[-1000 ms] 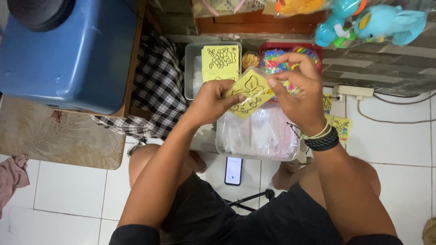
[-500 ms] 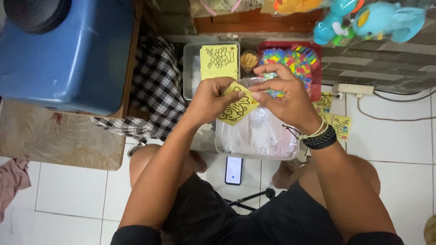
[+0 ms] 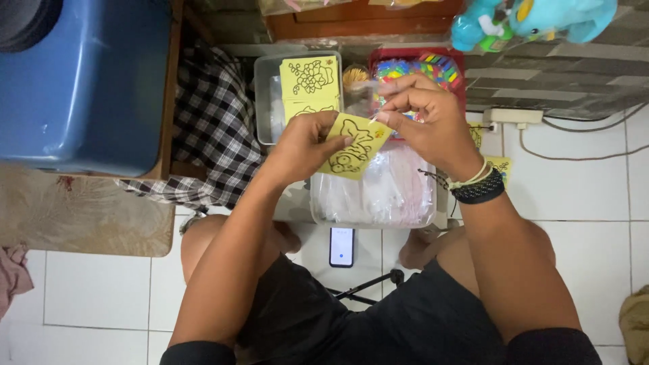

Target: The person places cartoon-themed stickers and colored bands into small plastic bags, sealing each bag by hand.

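The left hand (image 3: 307, 143) pinches a yellow card (image 3: 353, 147) with a black line drawing by its left edge, thumb on the face. The right hand (image 3: 424, 120) meets the card's upper right corner, fingertips pinched on what looks like a thin stick, though blur hides it. The card hangs tilted above a clear plastic box (image 3: 378, 196). Behind it a grey tray (image 3: 265, 101) holds more yellow cards (image 3: 309, 78), beside a red tray (image 3: 451, 57) of coloured pieces.
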